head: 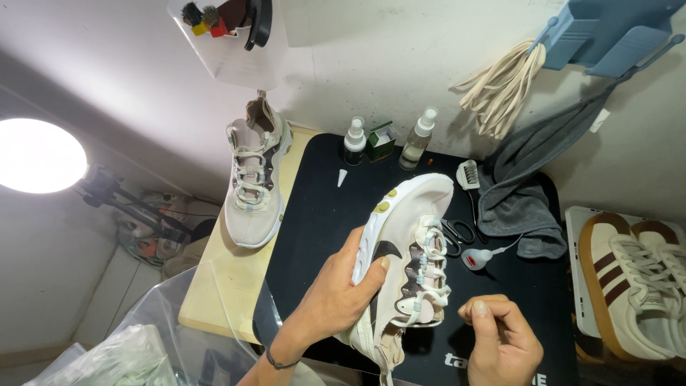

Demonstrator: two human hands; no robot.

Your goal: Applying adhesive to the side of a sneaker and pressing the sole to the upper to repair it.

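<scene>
Right hand point(500, 339), fingers pinched together beside the laces, left hand point(339, 286) clamped on 1 laced sneaker point(407, 243); its mate point(255, 179) stands apart, laced.

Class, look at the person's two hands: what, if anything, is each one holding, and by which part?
The left hand holds the pale sneaker by its midsole and side, thumb on the upper. The right hand is closed beside the laces; whether it pinches anything cannot be told.
</scene>
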